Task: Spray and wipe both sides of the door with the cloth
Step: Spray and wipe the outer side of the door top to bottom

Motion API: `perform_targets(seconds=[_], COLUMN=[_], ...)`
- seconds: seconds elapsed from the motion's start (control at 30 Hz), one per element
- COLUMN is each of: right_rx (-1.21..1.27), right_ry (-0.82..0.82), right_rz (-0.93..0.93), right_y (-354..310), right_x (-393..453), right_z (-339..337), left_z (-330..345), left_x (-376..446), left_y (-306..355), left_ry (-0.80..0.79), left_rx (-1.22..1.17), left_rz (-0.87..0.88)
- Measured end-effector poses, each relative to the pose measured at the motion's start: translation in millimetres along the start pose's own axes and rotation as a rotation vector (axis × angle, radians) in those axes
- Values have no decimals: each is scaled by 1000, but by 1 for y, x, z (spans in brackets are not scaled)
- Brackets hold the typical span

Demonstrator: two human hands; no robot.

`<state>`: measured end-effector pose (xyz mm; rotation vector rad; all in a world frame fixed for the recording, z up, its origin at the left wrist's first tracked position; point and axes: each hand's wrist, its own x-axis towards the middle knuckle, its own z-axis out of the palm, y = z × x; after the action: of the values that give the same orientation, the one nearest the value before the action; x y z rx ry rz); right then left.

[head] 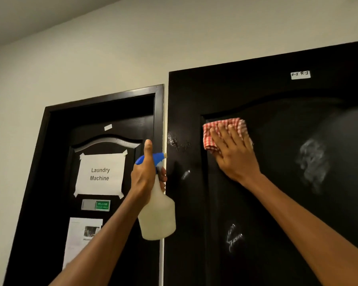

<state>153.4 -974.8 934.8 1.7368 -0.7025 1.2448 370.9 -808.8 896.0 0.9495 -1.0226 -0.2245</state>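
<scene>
So the right hand (234, 153) is flat on the dark door (277, 182), fingers straight and spread, pressing a red-and-white checked cloth (210, 135) against the upper left corner of the door's arched panel. The cloth is bunched up under the fingertips, mostly sticking out to the left and above them. The left hand (146, 176) has its fingers wrapped around the neck of a white spray bottle (157, 215) with a blue nozzle, thumb pointing up, held just beside the door's left edge. Wet spray marks glisten on the door near that edge. A second door (103, 182) to the left has a taped paper sign (100, 174) reading "Laundry Machine".
</scene>
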Motion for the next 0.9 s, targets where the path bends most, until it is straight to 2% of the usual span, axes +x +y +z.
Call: perform_targets(seconds=[0.2,0.3,0.4,0.5,0.6,0.7,0.77,0.8,0.9], right_rx=[-15,-110,-131,-77,-8,-47,-64,-62,-23], right_ry=[-84,-123,-178,-192,-253,-338,-338,-310,-236], right_rz=[-75,-32,-48,-327,-672,-883,-871,-808,-456], right_y=[-37,-50,-62,-74,-96,-108,-100,-92,-64], right_x=[29,67,83,58,-17,-81,-75,-61,8], right_z=[4,2,4,15,26,29,28,27,15], left_z=[-3,-15,-26,-34,-37,-35,-32,-30,-27], left_x=[-6,-8,-17,-26,-35,-45,-49,-51,-53], left_y=[-4,-8,-12,-22,-29,-30,-27,-24,-14], left_ry=[38,101,93,81,89,80,71,61,49], left_rx=[79,69,67,66,85,84,76,73,64], left_rz=[86,78,52,37,14,13,2,0,13])
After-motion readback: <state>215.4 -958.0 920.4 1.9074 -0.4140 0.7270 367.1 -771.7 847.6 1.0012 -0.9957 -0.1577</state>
